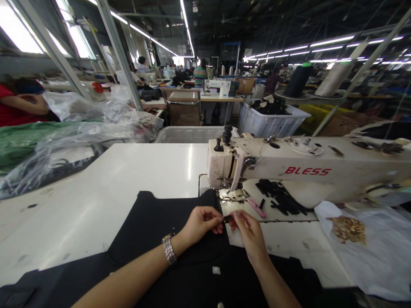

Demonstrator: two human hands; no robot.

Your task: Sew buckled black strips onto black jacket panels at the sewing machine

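Black fabric (167,218) lies over the white table and reaches the sewing machine's needle area. Above it, my left hand (205,220) is closed in a pinch, with a metal watch on the wrist. Close beside it on the right, my right hand (245,226) pinches a small black strip (227,218), whose left end meets the left fingertips. The cream sewing machine (272,162) stands just beyond my hands. On its bed are pink-handled snips (257,207) and a pile of short black strips (279,196).
Gold metal pieces (348,229) rest on a white plastic bag (382,256) at the right. Plastic-wrapped goods (73,137) lie at the left, near another person's arm (25,105). Behind the table are a white crate (272,122) and thread cones (298,81).
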